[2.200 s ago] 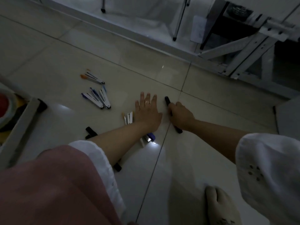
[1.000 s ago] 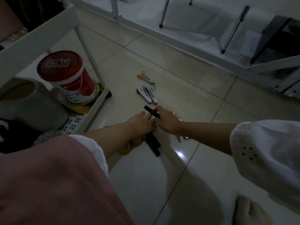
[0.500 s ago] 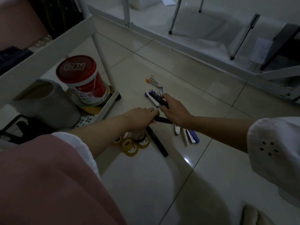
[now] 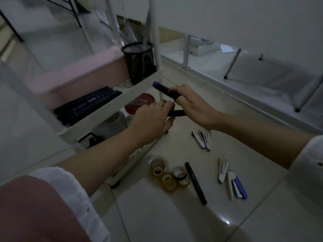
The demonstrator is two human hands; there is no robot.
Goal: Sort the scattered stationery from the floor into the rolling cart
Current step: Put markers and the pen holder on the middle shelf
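Both hands have risen from the floor: right hand (image 4: 194,105) grips a purple-capped marker (image 4: 165,89), pointing left toward the cart shelf (image 4: 111,109); left hand (image 4: 153,119) pinches another black marker (image 4: 176,113).

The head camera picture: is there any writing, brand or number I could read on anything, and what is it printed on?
"KB", in white letters seen upside down and partly hidden by the left hand: on the red lid of a tub on the cart's lower shelf.
White print on the black markers on the cart shelf: too blurred to read.
Faint print on the black marker on the floor: too small to read.
Nothing else legible.
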